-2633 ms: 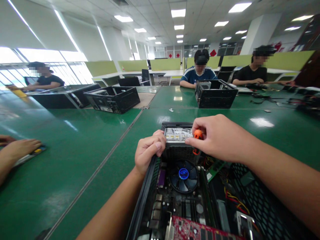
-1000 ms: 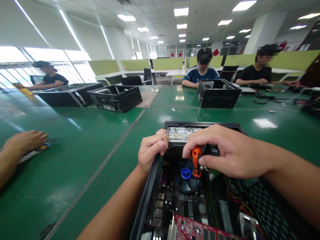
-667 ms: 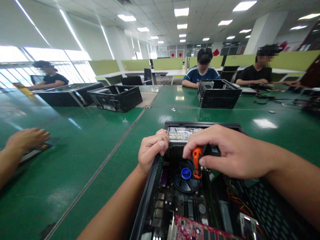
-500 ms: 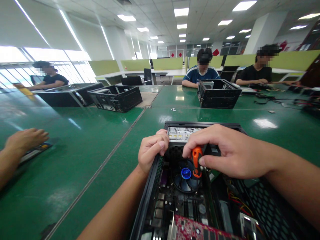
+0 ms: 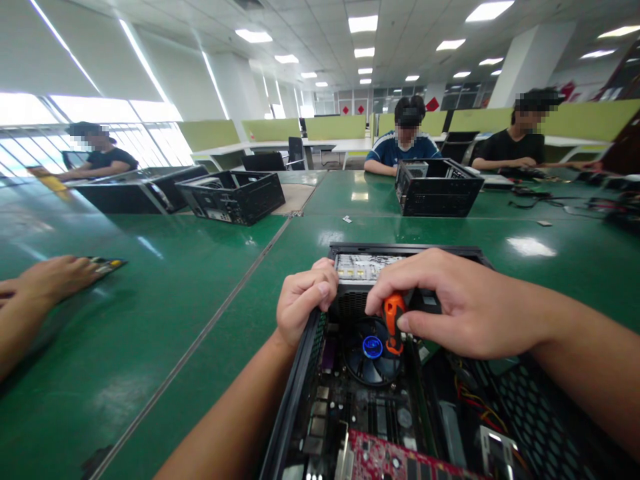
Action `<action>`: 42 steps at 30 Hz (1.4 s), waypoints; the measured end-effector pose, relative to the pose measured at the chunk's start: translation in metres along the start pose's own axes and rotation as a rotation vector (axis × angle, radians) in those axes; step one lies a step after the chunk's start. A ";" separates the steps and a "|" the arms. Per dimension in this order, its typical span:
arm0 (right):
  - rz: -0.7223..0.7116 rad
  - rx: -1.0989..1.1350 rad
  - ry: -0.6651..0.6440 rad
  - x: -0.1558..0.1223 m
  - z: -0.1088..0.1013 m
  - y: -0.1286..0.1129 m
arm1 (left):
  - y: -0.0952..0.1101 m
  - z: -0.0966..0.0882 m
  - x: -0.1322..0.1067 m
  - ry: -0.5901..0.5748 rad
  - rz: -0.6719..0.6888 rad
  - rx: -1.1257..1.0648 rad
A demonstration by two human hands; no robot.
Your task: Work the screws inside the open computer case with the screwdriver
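Note:
An uncovered black computer case (image 5: pixel 295 380) lies in front of me with its inside facing up. My left hand (image 5: pixel 307 297) is closed around the upper left edge of the case. Fingers of my right hand (image 5: pixel 445 300) grip an orange and black screwdriver (image 5: pixel 395 323), held upright over the right side of the round cooling fan (image 5: pixel 367 370). The driver's tip is hidden down among the parts. A blue round label (image 5: pixel 373 347) marks the fan's hub. Nearer me sits a red circuit card (image 5: pixel 395 457), and the silver power supply (image 5: pixel 363 267) is at the far end.
A co-worker's hands (image 5: pixel 63 280) rest on a circuit board (image 5: pixel 111 265) at the left. Across the green table (image 5: pixel 210 267) stand an open case (image 5: pixel 235 197) and another case (image 5: pixel 437 190) before a seated person (image 5: pixel 407 143). Cables (image 5: pixel 545 200) lie at the far right.
My two hands and the screwdriver look almost unmoved. At the left, the co-worker's hand and the circuit board have shifted to the right, and a second hand of theirs shows.

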State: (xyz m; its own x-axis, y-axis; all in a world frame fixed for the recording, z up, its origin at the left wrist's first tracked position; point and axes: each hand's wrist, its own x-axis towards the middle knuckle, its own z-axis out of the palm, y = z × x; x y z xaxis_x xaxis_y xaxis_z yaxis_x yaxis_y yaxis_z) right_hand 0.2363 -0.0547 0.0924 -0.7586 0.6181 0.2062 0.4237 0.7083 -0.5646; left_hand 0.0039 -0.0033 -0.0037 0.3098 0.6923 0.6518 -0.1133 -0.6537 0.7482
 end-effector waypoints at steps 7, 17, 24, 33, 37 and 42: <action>0.006 -0.003 0.019 -0.001 0.000 0.000 | 0.000 -0.001 0.000 -0.010 0.018 -0.013; -0.040 0.014 0.020 -0.001 0.002 0.002 | -0.002 0.000 0.000 -0.006 0.020 -0.048; -0.023 0.058 -0.022 0.004 0.006 0.002 | 0.000 0.000 0.000 -0.003 0.004 -0.035; -0.040 -0.011 0.035 0.000 0.003 0.002 | 0.002 0.000 0.001 -0.011 -0.005 -0.023; -0.058 -0.004 0.123 0.004 0.006 0.002 | 0.002 0.000 0.000 -0.007 0.007 -0.039; -0.146 0.034 0.272 0.010 0.019 -0.001 | 0.002 0.001 -0.001 0.010 -0.022 -0.051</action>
State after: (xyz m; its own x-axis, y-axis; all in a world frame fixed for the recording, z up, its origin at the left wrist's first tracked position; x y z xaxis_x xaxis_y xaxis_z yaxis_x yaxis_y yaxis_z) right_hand 0.2190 -0.0558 0.0798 -0.6483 0.5821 0.4908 0.2992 0.7875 -0.5388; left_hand 0.0047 -0.0056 -0.0028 0.3036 0.7096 0.6358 -0.1545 -0.6218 0.7678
